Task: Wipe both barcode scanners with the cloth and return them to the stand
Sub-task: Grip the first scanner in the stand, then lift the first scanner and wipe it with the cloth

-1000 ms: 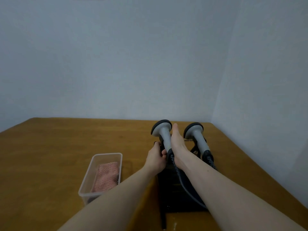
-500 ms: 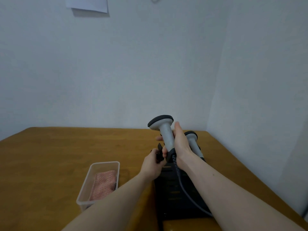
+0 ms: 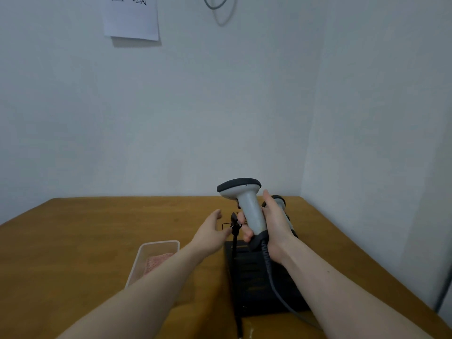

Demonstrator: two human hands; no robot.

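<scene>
My right hand [image 3: 274, 228] grips the handle of a grey barcode scanner [image 3: 247, 204] with a dark head and holds it upright above the black stand [image 3: 259, 277]. Its coiled cable [image 3: 271, 277] trails down over the stand. A second scanner [image 3: 280, 201] shows only partly behind my right hand, and it seems to rest in the stand. My left hand [image 3: 210, 231] is open beside the stand's left holder clip [image 3: 234, 222], touching nothing I can see. A pink cloth [image 3: 156, 263] lies in a clear plastic tub [image 3: 151, 250] to the left.
The wooden table [image 3: 85, 241] sits in a corner, with white walls behind and close on the right. A paper sheet [image 3: 130, 18] hangs on the back wall. The table's right edge runs diagonally beside my right arm.
My right hand has lifted the left scanner up out of the stand. My left hand has let go of the stand's holder and opened, drifting left.
</scene>
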